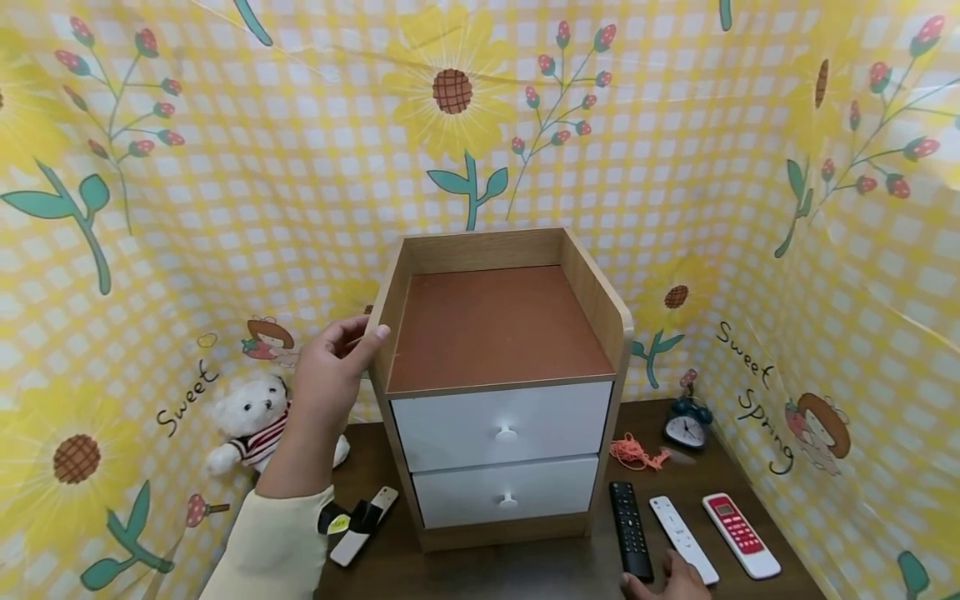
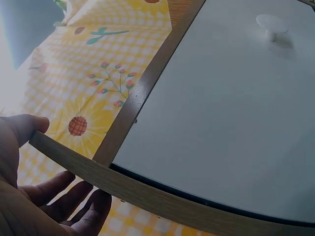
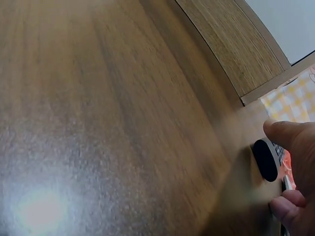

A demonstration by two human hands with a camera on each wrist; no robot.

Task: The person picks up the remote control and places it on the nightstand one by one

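A small wooden drawer cabinet [image 1: 502, 325] with two white drawers and an open top tray stands in the middle of the table. My left hand [image 1: 330, 387] grips its left side panel near the top, the thumb on the inner face and the fingers outside, as the left wrist view also shows. At the lower right, my right hand [image 1: 671, 583] hovers low by a black remote control [image 1: 631, 531] and a white remote control [image 1: 683, 539]. In the right wrist view, its thumb and fingers spread apart around the near end of the black remote [image 3: 266, 160].
A white-and-red remote [image 1: 741, 535] lies at the far right. Behind are an orange cord bundle [image 1: 637, 452] and a dark alarm clock [image 1: 686, 423]. Left of the cabinet are a strapped white remote [image 1: 364, 527] and a white teddy bear [image 1: 251, 408]. Checked cloth [image 1: 300, 167] surrounds the table.
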